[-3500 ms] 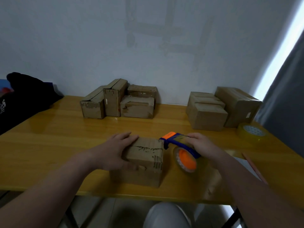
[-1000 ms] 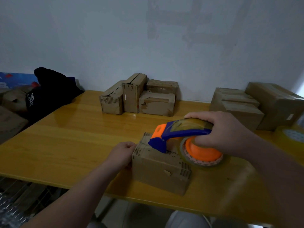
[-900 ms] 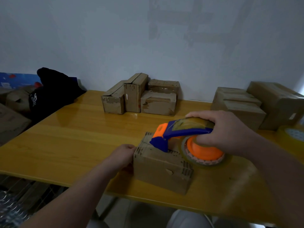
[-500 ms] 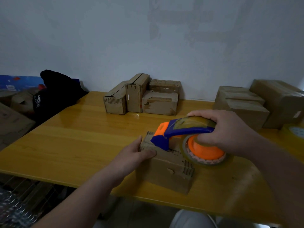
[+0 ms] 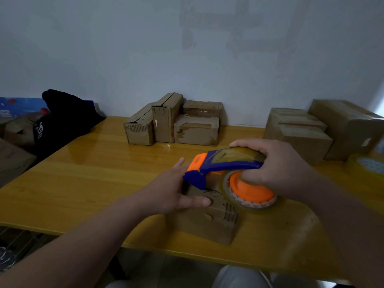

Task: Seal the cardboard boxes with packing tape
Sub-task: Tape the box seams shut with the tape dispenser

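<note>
One small cardboard box [image 5: 209,227] sits near the front edge of the table [image 5: 93,175], its long axis slanting from far-left to near-right. The blue-and-orange tape dispenser [image 5: 226,165] has its nose on the box top, pointing left, with the roll out to the right. The right hand [image 5: 276,163] has its grip wrapped round the dispenser. The left hand [image 5: 166,190], fingers straight, presses the box's left end, thumb on top. Several other boxes [image 5: 195,129] stand against the wall.

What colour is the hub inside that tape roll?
The round plastic hub is orange; head view.

Yellow wooden table [image 5: 87,183], cardboard boxes [image 5: 174,125], tape roll [image 5: 367,165], dark bag [image 5: 66,121]
</note>
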A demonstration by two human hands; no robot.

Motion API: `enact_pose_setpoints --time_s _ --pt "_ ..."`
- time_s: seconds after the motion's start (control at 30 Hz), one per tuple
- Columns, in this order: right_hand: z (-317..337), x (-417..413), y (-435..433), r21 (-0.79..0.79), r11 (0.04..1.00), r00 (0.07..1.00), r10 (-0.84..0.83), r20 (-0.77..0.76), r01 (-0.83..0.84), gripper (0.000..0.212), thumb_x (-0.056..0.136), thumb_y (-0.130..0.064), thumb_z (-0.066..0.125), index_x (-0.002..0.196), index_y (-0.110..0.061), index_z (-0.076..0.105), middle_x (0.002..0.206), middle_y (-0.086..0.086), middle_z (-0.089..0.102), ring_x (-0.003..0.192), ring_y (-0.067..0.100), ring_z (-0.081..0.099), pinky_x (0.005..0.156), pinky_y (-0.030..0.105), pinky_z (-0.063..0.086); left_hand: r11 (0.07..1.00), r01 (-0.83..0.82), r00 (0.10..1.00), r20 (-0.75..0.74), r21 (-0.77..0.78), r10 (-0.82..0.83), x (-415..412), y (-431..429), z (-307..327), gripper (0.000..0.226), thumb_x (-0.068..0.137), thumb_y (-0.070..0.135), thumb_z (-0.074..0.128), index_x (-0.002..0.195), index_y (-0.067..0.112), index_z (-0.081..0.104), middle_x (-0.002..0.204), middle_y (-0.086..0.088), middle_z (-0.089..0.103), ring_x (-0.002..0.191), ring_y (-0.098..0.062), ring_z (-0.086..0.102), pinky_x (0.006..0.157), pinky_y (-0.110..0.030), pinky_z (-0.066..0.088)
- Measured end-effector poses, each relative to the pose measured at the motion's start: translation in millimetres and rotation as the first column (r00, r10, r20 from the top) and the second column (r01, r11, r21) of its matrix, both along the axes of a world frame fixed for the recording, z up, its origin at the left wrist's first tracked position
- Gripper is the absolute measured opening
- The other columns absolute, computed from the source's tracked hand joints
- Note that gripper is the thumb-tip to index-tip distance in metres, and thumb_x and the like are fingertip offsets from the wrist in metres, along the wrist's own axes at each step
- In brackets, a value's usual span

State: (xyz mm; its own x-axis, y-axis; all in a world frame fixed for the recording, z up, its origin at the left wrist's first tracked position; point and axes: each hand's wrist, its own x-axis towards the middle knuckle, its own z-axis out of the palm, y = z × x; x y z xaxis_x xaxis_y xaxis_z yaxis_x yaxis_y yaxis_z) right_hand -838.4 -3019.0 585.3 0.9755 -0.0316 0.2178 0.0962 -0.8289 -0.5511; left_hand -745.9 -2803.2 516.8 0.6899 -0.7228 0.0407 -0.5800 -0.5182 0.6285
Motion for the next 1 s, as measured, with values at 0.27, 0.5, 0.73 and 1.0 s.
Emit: enact_pose_setpoints --time_s 0.27,0.5,0.73,1.0 --pt "1 3 0 0.014 1.0 1.0 0.015 -0.018 -0.014 0.063 0.072 -0.023 0.073 0.13 -0.039 0.053 0.092 -0.018 0.055 0.075 0.003 0.053 0.06 0.019 0.04 0.987 0.007 0.999 -0.039 -0.161 -0.014 5 -4 -7 0.073 0.064 0.063 0.071 0.129 0.04 0.046 0.127 0.011 0.05 0.118 -0.005 0.047 0.1 -0.04 0.044" --pt "8 -10 -18 -0.022 0.997 0.993 0.066 -0.101 -0.068 0.063 0.07 -0.032 0.074 0.124 -0.052 0.048 0.088 -0.017 0.06 0.071 -0.002 0.059 0.049 0.009 0.044 0.995 0.036 0.999 -0.017 -0.094 -0.038 9 -2 -7 0.056 0.07 0.06 0.069 0.119 0.054 0.043 0.118 0.031 0.045 0.112 0.007 0.043 0.088 -0.014 0.04" --pt "-7 -41 -67 0.008 1.0 0.987 -0.002 -0.162 0.004 0.06 0.066 -0.03 0.078 0.112 -0.057 0.052 0.075 -0.007 0.066 0.064 0.007 0.061 0.055 0.022 0.051 0.998 0.014 1.0 -0.002 0.057 -0.014 11 -2 -6 0.085 0.069 0.067 0.062 0.142 0.034 0.03 0.132 0.013 0.038 0.118 -0.005 0.041 0.088 -0.012 0.037" --pt "-33 -44 -67 0.147 0.989 0.995 0.002 -0.096 0.012 0.064 0.069 -0.021 0.079 0.111 -0.06 0.049 0.096 -0.016 0.064 0.075 -0.001 0.063 0.055 0.014 0.048 0.959 -0.058 0.984 0.18 0.276 0.008 17 8 -1 0.105 0.065 0.081 0.043 0.151 0.03 0.01 0.156 0.016 0.001 0.134 0.002 -0.015 0.114 -0.042 0.013"
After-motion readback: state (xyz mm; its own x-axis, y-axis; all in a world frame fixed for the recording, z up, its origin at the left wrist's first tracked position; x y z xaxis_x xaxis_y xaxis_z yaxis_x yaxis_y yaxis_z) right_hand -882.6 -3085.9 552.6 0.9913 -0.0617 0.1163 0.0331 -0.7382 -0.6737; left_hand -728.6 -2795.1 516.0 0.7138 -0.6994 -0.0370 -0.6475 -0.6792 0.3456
